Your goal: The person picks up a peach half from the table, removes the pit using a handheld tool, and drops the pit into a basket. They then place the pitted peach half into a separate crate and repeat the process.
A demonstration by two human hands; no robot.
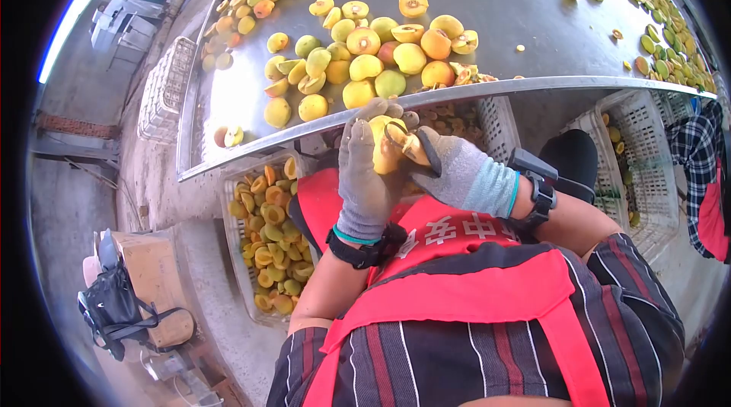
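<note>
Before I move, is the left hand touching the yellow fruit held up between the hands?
Touching. The head view shows the left hand cupped around the yellow fruit, glove against its side.

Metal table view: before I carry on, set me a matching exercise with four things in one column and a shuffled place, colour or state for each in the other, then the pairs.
1. black bag
2. apron
3. left hand
4. metal table

A. bright red
B. around a yellow fruit
C. strewn with whole and cut fruit
D. next to a cardboard box

Right pairs: 1-D, 2-A, 3-B, 4-C
</note>
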